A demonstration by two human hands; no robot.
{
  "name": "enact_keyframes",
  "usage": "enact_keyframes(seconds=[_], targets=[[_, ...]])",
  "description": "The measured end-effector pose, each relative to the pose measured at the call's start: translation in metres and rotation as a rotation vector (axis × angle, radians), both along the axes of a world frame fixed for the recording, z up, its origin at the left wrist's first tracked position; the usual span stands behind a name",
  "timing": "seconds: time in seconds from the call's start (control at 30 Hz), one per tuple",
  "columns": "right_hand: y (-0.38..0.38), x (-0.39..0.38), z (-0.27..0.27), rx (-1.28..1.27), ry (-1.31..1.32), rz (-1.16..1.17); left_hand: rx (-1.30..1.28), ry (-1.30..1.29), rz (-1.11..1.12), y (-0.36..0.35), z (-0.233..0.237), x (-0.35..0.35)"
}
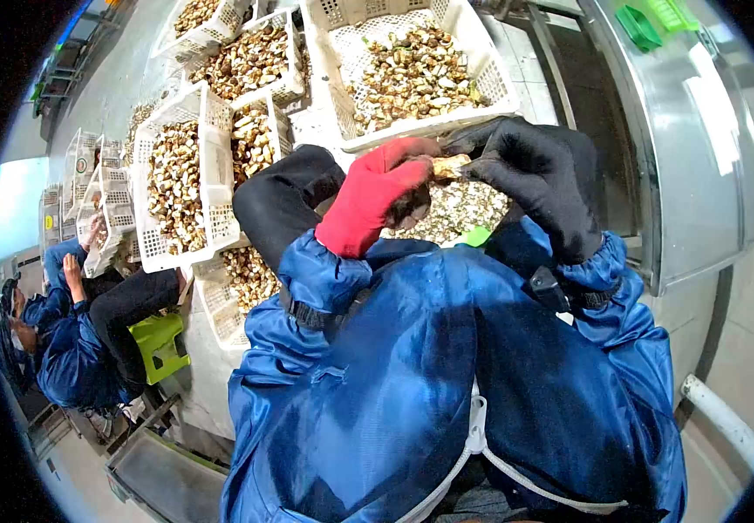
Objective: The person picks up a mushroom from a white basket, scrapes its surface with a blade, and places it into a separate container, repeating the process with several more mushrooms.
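Note:
My left hand (377, 193), in a red glove with dark fingertips, pinches one side of a small brown and cream piece (449, 166). My right hand (538, 174), gloved in black, closes its fingers on the other side of that piece. Both hands are close together above a heap of small pale pieces (458, 212) between my knees. Just beyond them stands a white perforated crate (494, 87) with many brown and cream pieces (416, 74) in it. Whether a tool is in either hand cannot be made out.
More white crates (213, 205) of similar pieces stand at the left. A co-worker in blue (76, 349) sits at far left by a green stool (159, 347). A metal table (682, 131) with green baskets (638, 28) stands at the right.

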State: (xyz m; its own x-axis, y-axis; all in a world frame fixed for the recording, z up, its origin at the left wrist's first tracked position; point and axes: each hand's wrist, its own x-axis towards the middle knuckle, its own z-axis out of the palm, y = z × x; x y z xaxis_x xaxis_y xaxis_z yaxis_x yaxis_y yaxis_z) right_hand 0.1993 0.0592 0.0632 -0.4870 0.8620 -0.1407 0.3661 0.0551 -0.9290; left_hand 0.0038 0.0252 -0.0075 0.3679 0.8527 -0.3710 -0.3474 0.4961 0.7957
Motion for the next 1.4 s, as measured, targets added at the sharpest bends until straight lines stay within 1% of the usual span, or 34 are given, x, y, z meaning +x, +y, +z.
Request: enact_keyframes(seconds=[0.03, 0.07, 0.13, 0.17, 0.27, 0.3, 0.4, 0.43, 0.53, 0.57, 0.67, 0.7, 0.8, 0.87, 0.9, 0.97, 1.0, 1.03, 1.07, 1.1, 1.13, 1.2, 1.27, 1.3, 1.33, 1.37, 1.4], targets=[[0.004, -0.001, -0.021, 0.03, 0.202, 0.063, -0.036, -0.025, 0.022, -0.002, 0.001, 0.001], [0.004, 0.003, -0.031, 0.044, 0.236, 0.023, -0.072, -0.05, 0.042, -0.003, 0.001, 0.002], [0.004, -0.002, -0.033, 0.07, 0.304, -0.055, 0.044, 0.17, 0.195, -0.004, -0.005, 0.009], [0.003, -0.005, -0.027, -0.042, 0.325, -0.155, 0.105, 0.28, 0.272, -0.003, -0.006, 0.012], [0.004, -0.007, -0.042, -0.06, 0.404, -0.203, 0.263, 0.543, 0.341, -0.005, 0.0, 0.018], [0.003, -0.011, -0.044, 0.03, 0.341, -0.17, 0.252, 0.612, 0.347, -0.004, 0.003, 0.021], [0.001, -0.016, -0.034, 0.42, 0.045, -0.089, 0.457, 0.658, 0.418, -0.005, -0.006, 0.028], [-0.002, -0.017, -0.027, 0.375, -0.029, -0.075, 0.567, 0.697, 0.457, -0.004, -0.009, 0.029], [-0.002, -0.02, -0.046, 0.576, -0.08, -0.083, 0.558, 0.706, 0.45, -0.005, -0.009, 0.029], [0.0, -0.019, -0.053, 0.645, -0.058, -0.079, 0.565, 0.692, 0.453, -0.005, -0.01, 0.029], [0.001, -0.019, -0.049, 0.411, 0.04, -0.119, 0.583, 0.652, 0.467, -0.004, -0.013, 0.026], [-0.003, -0.021, -0.023, 0.235, 0.009, -0.159, 0.594, 0.65, 0.454, -0.005, -0.013, 0.026], [0.001, -0.014, -0.014, 0.194, -0.108, -0.224, 0.64, 0.634, 0.458, -0.007, -0.014, 0.026], [0.003, -0.009, -0.011, 0.145, -0.12, -0.27, 0.627, 0.634, 0.469, -0.009, -0.008, 0.027], [0.004, -0.01, -0.01, 0.121, -0.094, -0.281, 0.62, 0.634, 0.475, -0.01, -0.006, 0.027], [0.003, -0.013, -0.014, -0.018, 0.085, -0.26, 0.677, 0.673, 0.481, -0.006, -0.017, 0.026], [0.004, -0.014, -0.027, -0.059, 0.223, -0.213, 0.707, 0.692, 0.481, -0.005, -0.02, 0.025], [0.006, -0.016, -0.041, -0.098, 0.36, -0.167, 0.733, 0.765, 0.464, -0.005, -0.018, 0.026], [0.008, -0.018, -0.059, -0.02, 0.363, -0.151, 0.759, 0.837, 0.448, -0.005, -0.015, 0.026], [0.007, -0.019, -0.057, -0.051, 0.32, -0.156, 0.785, 0.91, 0.432, -0.006, -0.014, 0.027], [0.006, -0.02, -0.052, -0.083, 0.277, -0.159, 0.772, 0.873, 0.433, -0.006, -0.015, 0.027], [0.004, -0.019, -0.022, -0.004, 0.044, -0.234, 0.742, 0.803, 0.438, -0.008, -0.018, 0.026], [0.007, -0.015, -0.017, 0.055, -0.144, -0.272, 0.709, 0.662, 0.495, -0.006, -0.017, 0.023], [0.009, -0.013, -0.015, 0.08, -0.239, -0.29, 0.591, 0.638, 0.477, -0.006, -0.014, 0.02], [0.01, -0.009, -0.017, 0.066, -0.256, -0.277, 0.474, 0.618, 0.462, -0.006, -0.008, 0.016], [0.012, -0.005, -0.019, 0.052, -0.274, -0.263, 0.311, 0.529, 0.388, -0.005, -0.004, 0.012], [0.012, -0.002, -0.025, 0.021, -0.208, -0.24, 0.15, 0.441, 0.317, -0.002, -0.001, 0.007]])
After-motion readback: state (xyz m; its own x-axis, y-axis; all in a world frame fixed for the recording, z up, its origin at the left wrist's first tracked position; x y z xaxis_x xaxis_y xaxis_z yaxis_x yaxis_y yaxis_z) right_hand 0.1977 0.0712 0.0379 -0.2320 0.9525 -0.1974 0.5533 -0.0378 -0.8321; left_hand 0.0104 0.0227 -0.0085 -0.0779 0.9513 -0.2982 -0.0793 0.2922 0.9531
